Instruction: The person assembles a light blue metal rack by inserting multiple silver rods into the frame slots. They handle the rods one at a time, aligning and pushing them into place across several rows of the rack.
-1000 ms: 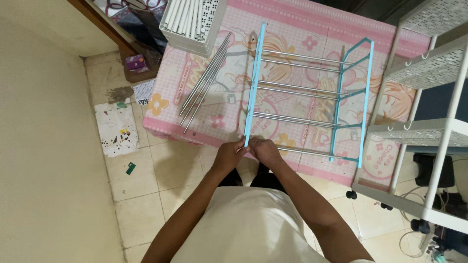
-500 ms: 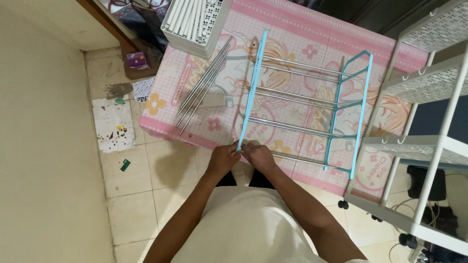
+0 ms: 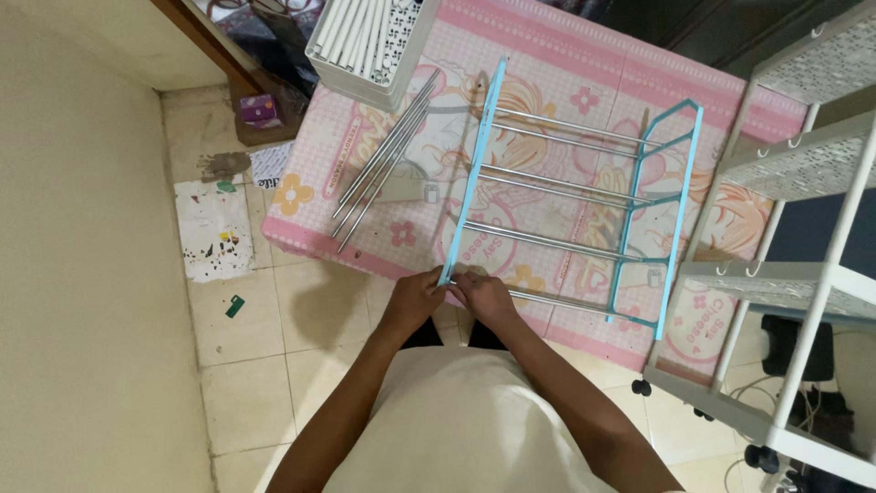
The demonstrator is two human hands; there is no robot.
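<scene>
A half-built rack lies on a pink patterned mat: two light blue side frames joined by several silver rods. My left hand and my right hand meet at the near end of the left blue frame and both grip it. The right blue frame lies farther right. The lowest silver rod runs from my right hand toward that frame. A bundle of loose silver rods lies on the mat to the left of the rack.
A white basket of white tubes stands at the mat's far left corner. A white wheeled shelf unit rises at the right. Stained paper and a small green scrap lie on the tiled floor beside a cream wall.
The view has shifted slightly. My hands stay together at the near end of the left blue frame, with little other movement.
</scene>
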